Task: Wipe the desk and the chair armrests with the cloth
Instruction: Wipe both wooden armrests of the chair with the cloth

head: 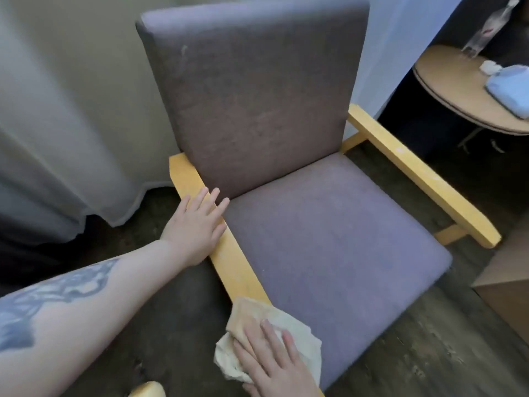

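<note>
A chair with grey-purple cushions [329, 239] and yellow wooden armrests fills the view. My left hand [197, 224] lies flat, fingers apart, on the middle of the left armrest [232, 265]. My right hand [274, 365] presses a pale yellowish cloth [297, 328] down onto the front end of that same armrest, which the cloth hides. The right armrest [423, 173] is bare, with a few pale specks on it.
A round wooden table [452, 84] stands at the back right with a clear bottle [486, 27] and a light blue folded cloth [509, 87]. Curtains [71, 110] hang at the left. A tan box corner [506, 270] sits at the right on the dark wood floor.
</note>
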The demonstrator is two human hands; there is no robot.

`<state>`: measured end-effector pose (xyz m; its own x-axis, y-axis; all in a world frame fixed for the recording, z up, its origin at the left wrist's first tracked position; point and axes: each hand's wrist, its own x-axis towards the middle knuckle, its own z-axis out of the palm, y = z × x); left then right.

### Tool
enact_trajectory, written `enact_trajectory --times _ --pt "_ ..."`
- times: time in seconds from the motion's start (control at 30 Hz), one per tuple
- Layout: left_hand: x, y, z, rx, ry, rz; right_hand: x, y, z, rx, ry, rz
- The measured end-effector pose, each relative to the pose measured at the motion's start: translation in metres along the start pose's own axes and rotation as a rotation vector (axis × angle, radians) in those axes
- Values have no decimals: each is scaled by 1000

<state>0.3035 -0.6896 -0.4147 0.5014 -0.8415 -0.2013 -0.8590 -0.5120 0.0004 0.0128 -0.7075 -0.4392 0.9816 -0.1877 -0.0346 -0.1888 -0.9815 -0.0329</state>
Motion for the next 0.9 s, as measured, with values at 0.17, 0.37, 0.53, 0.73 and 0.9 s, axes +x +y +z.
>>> enact_trajectory --times 0.17,0.37,0.53,0.73,0.9 --pt "20 -26 10 22 -31 33 87 -11 -14 46 -100 -26" --pt "23 -37 17 -60 -73 33 45 -15 -8 157 -132 97" --pt "25 -35 22 -95 -70 35 1 -8 -5 130 -170 81" --pt "27 -36 27 -93 -65 36 33 -16 -1 241 -111 201" --pt "29 -35 31 -104 -33 35 86 -14 5 259 -45 235"
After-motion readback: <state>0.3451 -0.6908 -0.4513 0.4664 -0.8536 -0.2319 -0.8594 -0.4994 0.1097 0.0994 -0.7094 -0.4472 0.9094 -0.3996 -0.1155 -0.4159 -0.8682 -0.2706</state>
